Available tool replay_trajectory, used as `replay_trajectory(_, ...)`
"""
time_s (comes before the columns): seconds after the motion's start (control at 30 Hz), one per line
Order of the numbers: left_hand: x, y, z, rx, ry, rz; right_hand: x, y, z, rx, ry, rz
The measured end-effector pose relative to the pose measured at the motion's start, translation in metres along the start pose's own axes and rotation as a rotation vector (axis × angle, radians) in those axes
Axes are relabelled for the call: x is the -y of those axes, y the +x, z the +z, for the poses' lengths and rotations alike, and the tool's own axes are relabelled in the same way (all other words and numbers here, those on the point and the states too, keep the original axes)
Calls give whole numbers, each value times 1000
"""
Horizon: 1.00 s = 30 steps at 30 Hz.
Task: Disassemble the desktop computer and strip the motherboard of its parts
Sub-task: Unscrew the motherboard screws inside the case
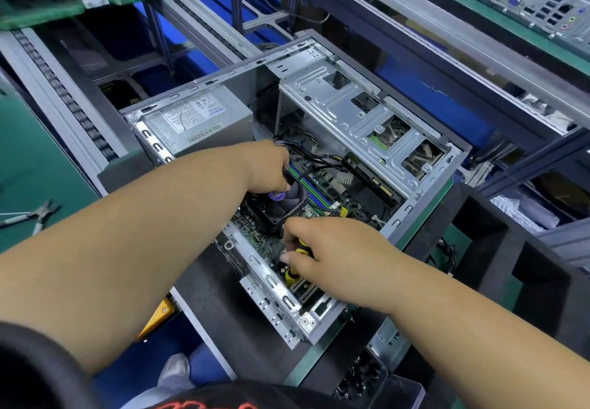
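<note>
Desktop computer (319, 166) lay open at frame centre | left hand (268, 166), 11 o'clock of CPU fan (284, 204), curled on fan to steady it | right hand (332, 249), 5 o'clock, gripped yellow-handled screwdriver (292, 273), likely loosening cooler screws.

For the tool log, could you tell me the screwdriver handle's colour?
Yellow and black, on the screwdriver in the head view.

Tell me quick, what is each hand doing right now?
Left hand: curled on the CPU fan, seemingly gripping it.
Right hand: holding a yellow-and-black screwdriver.
</note>
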<state>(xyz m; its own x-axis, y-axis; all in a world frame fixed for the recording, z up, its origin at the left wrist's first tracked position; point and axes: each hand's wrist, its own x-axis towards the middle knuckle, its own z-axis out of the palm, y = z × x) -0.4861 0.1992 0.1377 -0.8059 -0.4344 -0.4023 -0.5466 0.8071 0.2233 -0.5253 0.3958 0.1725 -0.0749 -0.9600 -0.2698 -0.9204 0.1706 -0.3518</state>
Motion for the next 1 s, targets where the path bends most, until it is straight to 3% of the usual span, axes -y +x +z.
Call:
replay_trajectory(0.47,-1,-1,0,20,19,2,1,-2,-1,-48,57,19)
replay_trajectory(1.0,1,1,0,11,12,-4,2,-2,-5,19,32,3)
